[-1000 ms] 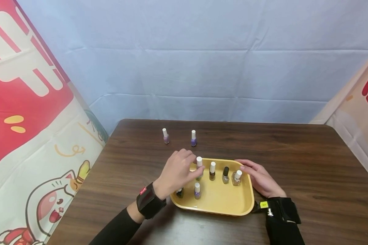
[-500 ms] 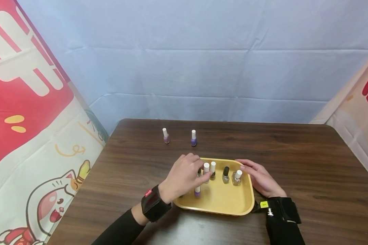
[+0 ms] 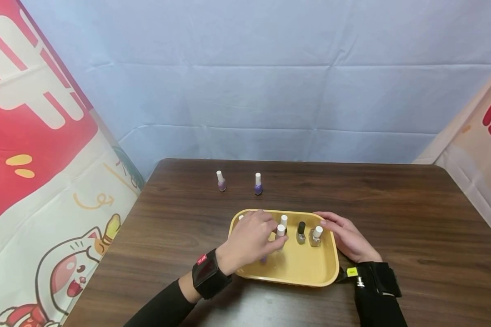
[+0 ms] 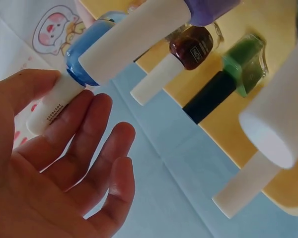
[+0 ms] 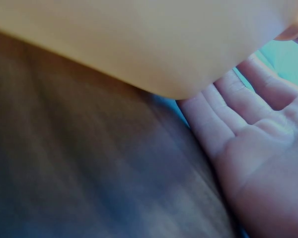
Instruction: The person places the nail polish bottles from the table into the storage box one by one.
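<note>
My left hand [image 3: 251, 238] is over the yellow tray [image 3: 307, 272], pinching a nail polish bottle [image 3: 280, 230] by its white cap between thumb and fingers. In the left wrist view this bottle [image 4: 85, 49] looks blue. Beside it in the tray are a white-capped dark bottle [image 3: 284, 220], a black-capped bottle [image 3: 301, 234] and a clear-looking bottle [image 3: 316, 237]. A purple bottle [image 3: 263, 260] is mostly hidden under my left hand. My right hand [image 3: 349, 238] holds the tray's right end, thumb over the rim; in the right wrist view the fingers [image 5: 221, 111] lie against its outer wall.
Two purplish nail polish bottles, a lilac one [image 3: 222, 181] and a violet one [image 3: 258, 185], stand on the brown table [image 3: 384, 195] behind the tray. A pale blue cloth [image 3: 245, 91] hangs past the table's far edge, with printed cloths at both sides.
My left hand has moved right and toward the body over the tray, carrying the white-capped bottle; a cap at the tray's left end now shows. The right hand and tray have stayed put.
</note>
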`<move>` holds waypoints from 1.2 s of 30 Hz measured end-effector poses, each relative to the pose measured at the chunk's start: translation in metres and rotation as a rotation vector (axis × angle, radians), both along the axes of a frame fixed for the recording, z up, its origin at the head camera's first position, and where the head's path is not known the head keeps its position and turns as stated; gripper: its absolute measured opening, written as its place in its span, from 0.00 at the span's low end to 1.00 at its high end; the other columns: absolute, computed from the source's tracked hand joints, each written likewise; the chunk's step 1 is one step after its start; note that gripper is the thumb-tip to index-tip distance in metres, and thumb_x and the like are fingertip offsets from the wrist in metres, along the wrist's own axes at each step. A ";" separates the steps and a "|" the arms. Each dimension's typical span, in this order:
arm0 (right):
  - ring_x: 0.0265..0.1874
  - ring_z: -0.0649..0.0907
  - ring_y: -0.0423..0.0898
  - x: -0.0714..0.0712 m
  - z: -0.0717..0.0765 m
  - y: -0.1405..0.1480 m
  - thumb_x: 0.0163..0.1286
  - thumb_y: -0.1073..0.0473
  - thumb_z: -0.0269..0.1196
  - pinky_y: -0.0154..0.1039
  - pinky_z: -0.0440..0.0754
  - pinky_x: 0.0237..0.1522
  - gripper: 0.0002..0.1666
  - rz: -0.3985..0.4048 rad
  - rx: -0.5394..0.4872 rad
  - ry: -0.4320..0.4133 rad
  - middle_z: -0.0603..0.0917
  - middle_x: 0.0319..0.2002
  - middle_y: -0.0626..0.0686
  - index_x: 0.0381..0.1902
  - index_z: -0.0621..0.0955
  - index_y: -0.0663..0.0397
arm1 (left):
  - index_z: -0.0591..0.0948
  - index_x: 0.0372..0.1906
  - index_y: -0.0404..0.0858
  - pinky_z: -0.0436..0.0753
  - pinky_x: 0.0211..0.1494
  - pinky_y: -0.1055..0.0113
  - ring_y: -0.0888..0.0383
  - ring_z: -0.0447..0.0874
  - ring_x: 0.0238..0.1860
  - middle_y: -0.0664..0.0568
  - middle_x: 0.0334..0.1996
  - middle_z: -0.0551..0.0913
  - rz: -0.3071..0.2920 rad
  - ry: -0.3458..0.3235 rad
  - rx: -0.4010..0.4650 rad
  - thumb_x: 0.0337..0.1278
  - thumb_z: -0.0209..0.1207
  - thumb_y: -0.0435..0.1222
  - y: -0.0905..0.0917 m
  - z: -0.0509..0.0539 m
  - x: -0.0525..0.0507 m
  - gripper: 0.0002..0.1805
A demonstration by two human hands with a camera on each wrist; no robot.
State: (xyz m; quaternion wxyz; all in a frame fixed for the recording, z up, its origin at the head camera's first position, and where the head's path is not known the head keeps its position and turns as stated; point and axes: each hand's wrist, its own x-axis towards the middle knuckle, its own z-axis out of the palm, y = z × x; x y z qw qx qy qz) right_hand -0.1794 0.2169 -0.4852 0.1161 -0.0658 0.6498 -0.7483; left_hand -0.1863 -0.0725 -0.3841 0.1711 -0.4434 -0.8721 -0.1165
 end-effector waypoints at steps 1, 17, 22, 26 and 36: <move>0.51 0.80 0.34 0.000 0.000 0.000 0.76 0.58 0.51 0.32 0.79 0.51 0.21 -0.001 0.001 -0.001 0.80 0.52 0.41 0.63 0.71 0.59 | 0.75 0.17 0.47 0.76 0.37 0.70 0.63 0.74 0.28 0.62 0.18 0.71 -0.002 -0.001 -0.004 0.57 0.60 0.49 0.001 0.000 0.000 0.17; 0.51 0.80 0.34 0.001 0.001 -0.001 0.75 0.57 0.51 0.32 0.79 0.51 0.22 -0.013 0.023 -0.014 0.79 0.52 0.40 0.63 0.70 0.60 | 0.69 0.14 0.50 0.59 0.26 0.74 0.65 0.62 0.21 0.63 0.16 0.63 -0.030 -0.050 -0.122 0.56 0.59 0.49 0.008 0.000 0.002 0.20; 0.52 0.80 0.33 0.001 0.001 -0.002 0.75 0.57 0.51 0.32 0.79 0.51 0.22 -0.012 0.019 -0.014 0.79 0.53 0.40 0.63 0.70 0.60 | 0.65 0.12 0.50 0.57 0.23 0.74 0.64 0.62 0.20 0.63 0.15 0.63 -0.026 -0.067 -0.153 0.56 0.59 0.49 0.011 -0.001 0.003 0.23; 0.51 0.80 0.34 0.001 0.001 -0.002 0.75 0.57 0.51 0.32 0.79 0.51 0.22 -0.013 0.016 -0.013 0.79 0.52 0.40 0.63 0.70 0.60 | 0.64 0.11 0.50 0.55 0.22 0.73 0.64 0.62 0.19 0.63 0.14 0.63 -0.024 -0.067 -0.182 0.55 0.60 0.49 0.013 -0.001 0.003 0.24; 0.51 0.80 0.34 0.001 0.000 -0.002 0.75 0.56 0.51 0.33 0.80 0.50 0.22 -0.020 0.027 -0.012 0.79 0.52 0.39 0.63 0.70 0.59 | 0.63 0.10 0.49 0.53 0.20 0.74 0.67 0.58 0.16 0.63 0.12 0.58 -0.021 -0.112 -0.221 0.54 0.62 0.49 0.016 -0.001 0.004 0.26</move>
